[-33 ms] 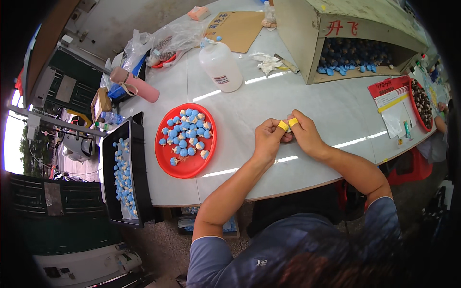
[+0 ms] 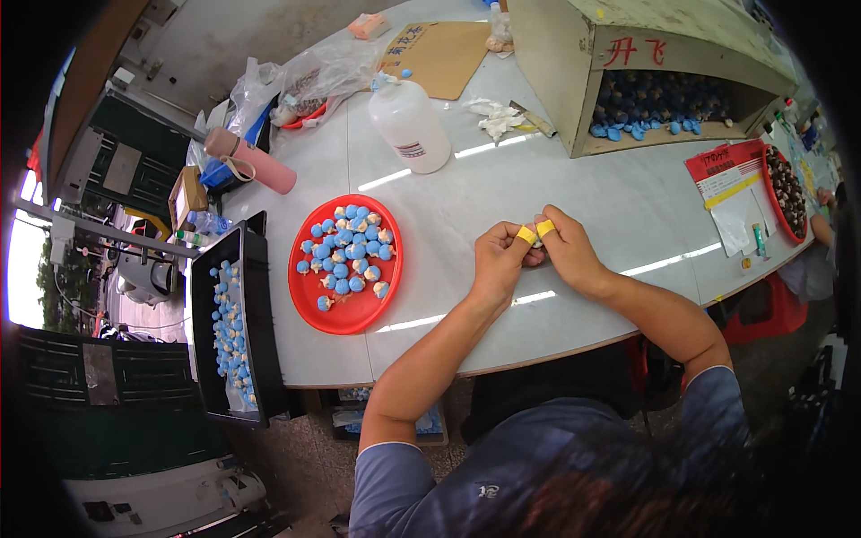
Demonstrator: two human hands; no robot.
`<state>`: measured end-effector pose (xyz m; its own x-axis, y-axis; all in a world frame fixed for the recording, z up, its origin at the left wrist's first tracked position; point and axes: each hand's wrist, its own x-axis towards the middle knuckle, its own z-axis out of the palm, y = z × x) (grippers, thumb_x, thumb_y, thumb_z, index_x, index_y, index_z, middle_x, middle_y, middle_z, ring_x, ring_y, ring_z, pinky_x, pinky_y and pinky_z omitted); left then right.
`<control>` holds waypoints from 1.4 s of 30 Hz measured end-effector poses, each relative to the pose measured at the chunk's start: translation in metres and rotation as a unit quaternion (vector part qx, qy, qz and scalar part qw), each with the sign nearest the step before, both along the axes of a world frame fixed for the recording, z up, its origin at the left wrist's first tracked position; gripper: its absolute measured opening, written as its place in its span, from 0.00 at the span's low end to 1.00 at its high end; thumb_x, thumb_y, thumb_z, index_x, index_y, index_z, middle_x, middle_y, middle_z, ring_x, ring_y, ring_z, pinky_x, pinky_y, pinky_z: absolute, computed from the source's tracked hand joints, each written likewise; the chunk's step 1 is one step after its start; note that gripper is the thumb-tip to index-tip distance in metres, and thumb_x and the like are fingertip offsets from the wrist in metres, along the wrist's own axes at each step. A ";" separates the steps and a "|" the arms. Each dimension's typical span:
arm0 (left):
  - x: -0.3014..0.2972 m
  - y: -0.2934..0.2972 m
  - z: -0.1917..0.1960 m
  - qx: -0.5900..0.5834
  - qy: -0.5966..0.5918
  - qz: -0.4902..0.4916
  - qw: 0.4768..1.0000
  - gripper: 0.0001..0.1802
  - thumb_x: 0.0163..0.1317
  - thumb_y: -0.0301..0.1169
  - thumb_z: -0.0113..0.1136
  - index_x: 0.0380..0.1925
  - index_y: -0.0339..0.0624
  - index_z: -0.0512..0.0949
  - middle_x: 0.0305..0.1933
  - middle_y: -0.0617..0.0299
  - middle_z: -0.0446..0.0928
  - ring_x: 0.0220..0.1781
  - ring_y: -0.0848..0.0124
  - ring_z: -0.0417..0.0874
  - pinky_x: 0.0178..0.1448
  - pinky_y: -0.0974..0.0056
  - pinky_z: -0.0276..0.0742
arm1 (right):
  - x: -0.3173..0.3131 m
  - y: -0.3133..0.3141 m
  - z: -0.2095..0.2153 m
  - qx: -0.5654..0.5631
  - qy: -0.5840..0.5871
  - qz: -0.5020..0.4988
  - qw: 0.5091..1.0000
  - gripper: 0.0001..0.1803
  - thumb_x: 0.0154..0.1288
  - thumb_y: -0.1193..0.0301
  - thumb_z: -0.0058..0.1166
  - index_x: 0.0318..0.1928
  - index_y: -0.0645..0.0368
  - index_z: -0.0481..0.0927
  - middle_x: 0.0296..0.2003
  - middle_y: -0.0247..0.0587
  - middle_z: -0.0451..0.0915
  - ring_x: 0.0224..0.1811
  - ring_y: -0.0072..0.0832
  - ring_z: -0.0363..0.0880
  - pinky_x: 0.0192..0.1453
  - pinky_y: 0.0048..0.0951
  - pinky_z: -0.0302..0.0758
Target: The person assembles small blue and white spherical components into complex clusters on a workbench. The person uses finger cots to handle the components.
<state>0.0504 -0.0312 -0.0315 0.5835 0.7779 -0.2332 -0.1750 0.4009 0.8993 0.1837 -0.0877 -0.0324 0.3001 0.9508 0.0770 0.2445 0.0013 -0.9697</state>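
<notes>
My left hand point(image 2: 502, 258) and my right hand point(image 2: 572, 251) meet above the table, thumbs side by side and fingers curled in. Yellow tape wraps each thumb. Between the fingertips a small pale thing peeks out, mostly hidden, so its kind is unclear. To the left of my hands a round red plate point(image 2: 336, 320) bears many small balls point(image 2: 341, 270), blue on one side and cream on the other.
Left of the plate stands a black tray point(image 2: 256, 332) of similar balls. Beyond are a pink flask point(image 2: 260, 164), a white plastic bottle point(image 2: 410, 125) and brown cardboard point(image 2: 439, 58). A metal box point(image 2: 583, 81) holds blue pieces; a red bowl point(image 2: 797, 235) lies far right.
</notes>
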 end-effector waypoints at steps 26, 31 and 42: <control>-0.008 0.016 0.018 0.090 0.067 -0.040 0.993 0.12 0.65 0.22 0.56 0.46 0.25 0.73 0.45 0.52 0.80 0.46 0.68 0.85 0.48 0.70 0.80 | 0.032 0.004 0.017 -0.039 0.180 0.137 0.973 0.09 0.68 0.78 0.47 0.47 0.65 0.72 0.35 0.36 0.76 0.25 0.17 0.71 0.27 0.20 0.70; -0.011 0.022 0.002 0.112 0.054 -0.049 0.991 0.10 0.61 0.17 0.58 0.42 0.24 0.75 0.42 0.50 0.81 0.43 0.68 0.85 0.46 0.72 0.80 | 0.034 0.004 0.015 -0.041 0.125 0.165 0.977 0.07 0.68 0.79 0.47 0.45 0.67 0.72 0.36 0.38 0.77 0.25 0.17 0.71 0.27 0.21 0.70; -0.009 0.016 -0.002 0.178 0.109 -0.034 0.977 0.09 0.59 0.17 0.60 0.39 0.26 0.75 0.40 0.52 0.81 0.42 0.71 0.85 0.45 0.74 0.80 | 0.033 0.000 0.019 -0.022 0.026 0.165 0.986 0.05 0.66 0.83 0.47 0.42 0.66 0.72 0.32 0.40 0.77 0.28 0.20 0.70 0.32 0.24 0.69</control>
